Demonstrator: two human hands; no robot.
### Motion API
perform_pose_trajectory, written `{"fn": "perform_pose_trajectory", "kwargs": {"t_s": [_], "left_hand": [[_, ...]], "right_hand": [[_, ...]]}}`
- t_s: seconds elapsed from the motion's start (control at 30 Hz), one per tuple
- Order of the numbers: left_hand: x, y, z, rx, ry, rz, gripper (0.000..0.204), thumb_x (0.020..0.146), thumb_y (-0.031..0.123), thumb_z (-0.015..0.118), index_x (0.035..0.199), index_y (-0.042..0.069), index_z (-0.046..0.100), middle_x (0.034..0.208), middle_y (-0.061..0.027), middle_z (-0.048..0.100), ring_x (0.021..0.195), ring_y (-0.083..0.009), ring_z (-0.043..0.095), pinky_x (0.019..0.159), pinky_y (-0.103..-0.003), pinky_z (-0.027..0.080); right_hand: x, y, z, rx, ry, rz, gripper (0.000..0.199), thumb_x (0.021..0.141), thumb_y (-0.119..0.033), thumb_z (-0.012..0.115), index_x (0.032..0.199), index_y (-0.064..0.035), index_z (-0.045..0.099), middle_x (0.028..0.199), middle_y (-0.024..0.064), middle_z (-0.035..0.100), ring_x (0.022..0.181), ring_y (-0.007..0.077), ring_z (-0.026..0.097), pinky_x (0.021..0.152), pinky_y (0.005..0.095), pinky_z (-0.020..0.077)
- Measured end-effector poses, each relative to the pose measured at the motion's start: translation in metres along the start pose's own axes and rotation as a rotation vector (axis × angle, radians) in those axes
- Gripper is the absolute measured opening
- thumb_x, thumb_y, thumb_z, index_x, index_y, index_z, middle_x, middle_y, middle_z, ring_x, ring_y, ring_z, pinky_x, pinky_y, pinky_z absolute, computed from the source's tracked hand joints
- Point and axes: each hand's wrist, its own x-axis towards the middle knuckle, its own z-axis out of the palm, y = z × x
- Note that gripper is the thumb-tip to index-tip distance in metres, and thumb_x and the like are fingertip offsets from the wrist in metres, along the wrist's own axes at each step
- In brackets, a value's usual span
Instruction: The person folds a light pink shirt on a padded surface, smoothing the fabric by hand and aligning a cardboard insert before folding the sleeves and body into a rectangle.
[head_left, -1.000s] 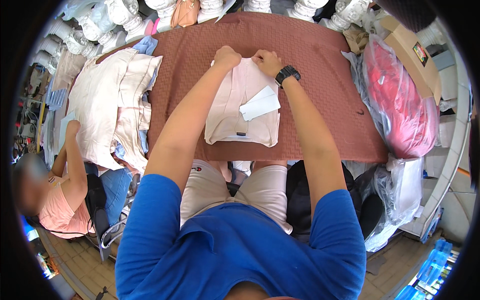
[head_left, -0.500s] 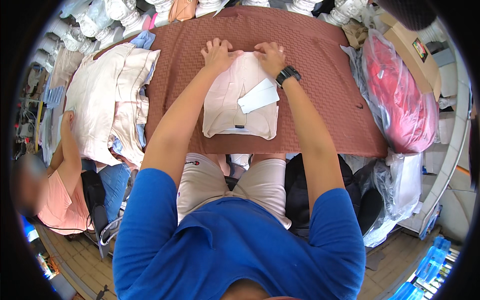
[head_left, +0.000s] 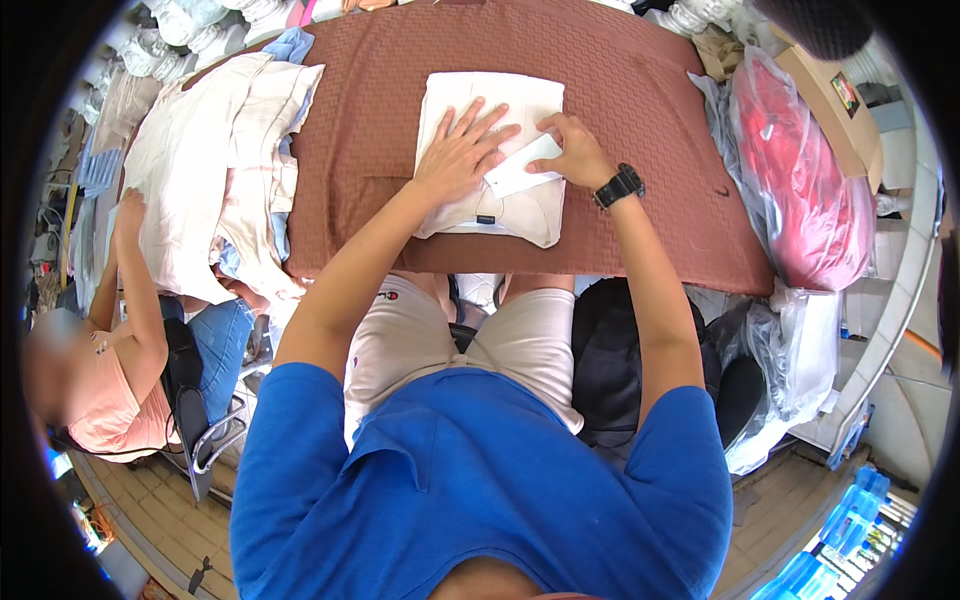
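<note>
A folded cream shirt [head_left: 490,95] lies on the brown-covered table in front of me, its small dark neck label toward my body. My left hand [head_left: 465,155] rests flat on the shirt's left half, fingers spread. On the right side, my right hand [head_left: 578,150] is closed with thumb and fingers at the end of a white tag [head_left: 518,172]. The tag lies slanted across the middle of the shirt, and its left end reaches below my left fingertips. A black watch sits on my right wrist.
Cream and pale blue garments [head_left: 190,170] are heaped at the table's left. A person in a peach top [head_left: 140,400] sits there, one hand at the heap. Red goods in clear plastic [head_left: 800,180] and a cardboard box [head_left: 825,110] stand right. The brown tablecloth [head_left: 660,200] surrounds the shirt.
Both hands have left the shirt's far edge: the left now lies flat on its middle, the right has come to the white tag. The shirt's far end looks wider and flatter. The view has shifted.
</note>
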Motion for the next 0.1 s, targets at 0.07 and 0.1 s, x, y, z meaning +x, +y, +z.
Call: {"fn": "perform_pose_trajectory", "kwargs": {"t_s": [0.07, 0.1], "left_hand": [[0.0015, -0.0040, 0.0032, -0.011, -0.002, 0.000, 0.049, 0.104, 0.042, 0.038, 0.152, 0.033, 0.039, 0.164, 0.0034, 0.023, 0.152, -0.0275, 0.014, 0.121, -0.058, 0.008], [0.0013, -0.0027, 0.0024, -0.014, 0.001, 0.002, 0.049, 0.104, 0.042, 0.038, 0.152, 0.033, 0.039, 0.164, 0.0034, 0.023, 0.152, -0.0275, 0.014, 0.121, -0.058, 0.008]], "right_hand": [[0.0036, 0.0023, -0.0053, -0.015, -0.030, 0.012, 0.074, 0.064, -0.036, 0.091, 0.125, -0.0083, 0.059, 0.111, 0.0196, 0.057, 0.112, 0.0356, 0.053, 0.095, 0.0463, 0.0457], [0.0059, 0.0026, -0.0105, -0.060, -0.039, 0.011, 0.074, 0.065, -0.036, 0.091, 0.125, -0.0087, 0.059, 0.111, 0.0190, 0.057, 0.112, 0.0345, 0.054, 0.095, 0.0462, 0.0456]]}}
